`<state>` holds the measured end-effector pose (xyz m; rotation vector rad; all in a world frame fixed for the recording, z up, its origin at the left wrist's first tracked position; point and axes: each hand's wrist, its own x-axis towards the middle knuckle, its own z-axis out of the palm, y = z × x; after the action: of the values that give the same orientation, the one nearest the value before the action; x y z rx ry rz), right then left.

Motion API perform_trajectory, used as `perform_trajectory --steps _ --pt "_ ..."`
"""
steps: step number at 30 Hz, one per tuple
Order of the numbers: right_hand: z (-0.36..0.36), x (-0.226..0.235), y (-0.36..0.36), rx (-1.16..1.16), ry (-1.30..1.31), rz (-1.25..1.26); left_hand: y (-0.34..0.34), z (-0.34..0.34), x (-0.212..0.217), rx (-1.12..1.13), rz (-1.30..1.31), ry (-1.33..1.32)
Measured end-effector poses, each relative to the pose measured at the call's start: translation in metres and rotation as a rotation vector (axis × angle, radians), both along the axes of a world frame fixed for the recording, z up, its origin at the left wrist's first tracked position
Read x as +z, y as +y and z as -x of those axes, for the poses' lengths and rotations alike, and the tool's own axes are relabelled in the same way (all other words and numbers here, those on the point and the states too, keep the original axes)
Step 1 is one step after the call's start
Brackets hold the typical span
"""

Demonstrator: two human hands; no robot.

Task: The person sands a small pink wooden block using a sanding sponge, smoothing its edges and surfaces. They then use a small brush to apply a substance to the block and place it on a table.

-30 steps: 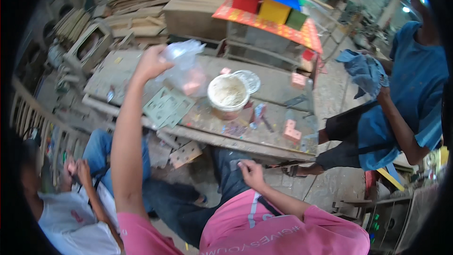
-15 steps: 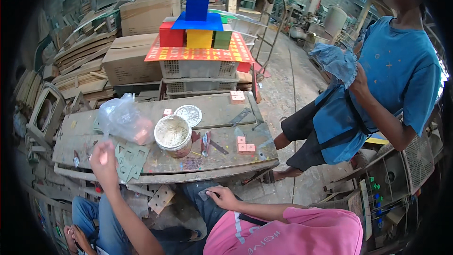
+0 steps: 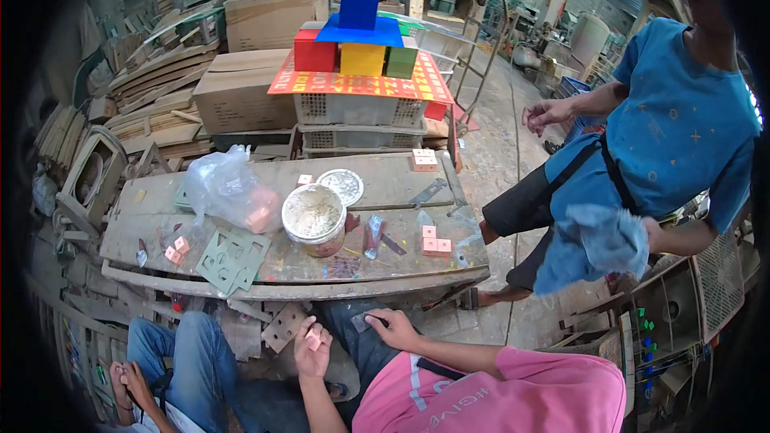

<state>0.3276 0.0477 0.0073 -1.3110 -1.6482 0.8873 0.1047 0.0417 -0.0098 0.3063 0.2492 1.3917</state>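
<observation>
Close to my lap, my left hand (image 3: pixel 314 350) is raised with a small pink wooden block (image 3: pixel 313 338) pinched in its fingers. My right hand (image 3: pixel 393 330) rests on my thigh, closed on a small putty scraper with a flat grey blade (image 3: pixel 360 321). On the table ahead is a tub of whitish putty (image 3: pixel 314 216), its lid (image 3: pixel 343 186) lying behind it. Two pink blocks (image 3: pixel 176 252) lie at the table's left, beside green cut-out plates (image 3: pixel 234 260). More pink blocks (image 3: pixel 434 242) are grouped at the right.
A clear plastic bag (image 3: pixel 220 184) with pink pieces lies left of the tub. A crumpled tube (image 3: pixel 374 237) is at its right. Behind stand crates (image 3: pixel 361 110) bearing coloured boxes. At the right, a person in a blue shirt (image 3: pixel 674 112) holds a blue cloth (image 3: pixel 593 248).
My left hand has come back from the table's left side to my lap with a block. Two blocks now show there. The other person has lowered the cloth. The view has shifted slightly.
</observation>
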Motion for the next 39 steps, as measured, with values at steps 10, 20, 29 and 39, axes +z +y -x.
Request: perform_trajectory --steps 10,20,29,39 --pt "-0.005 0.0 0.004 -0.019 0.161 0.165 0.001 0.013 -0.001 0.169 -0.056 -0.068" --pt "-0.016 0.088 0.026 -0.171 0.773 0.68 -0.003 0.006 -0.003 0.143 -0.016 0.157" --pt "-0.041 0.087 0.085 -0.259 0.541 0.377 -0.004 0.014 0.002 0.195 -0.045 0.165" --pt "-0.005 0.065 0.027 0.072 0.355 0.551 -0.006 -0.004 0.001 0.069 -0.031 0.398"
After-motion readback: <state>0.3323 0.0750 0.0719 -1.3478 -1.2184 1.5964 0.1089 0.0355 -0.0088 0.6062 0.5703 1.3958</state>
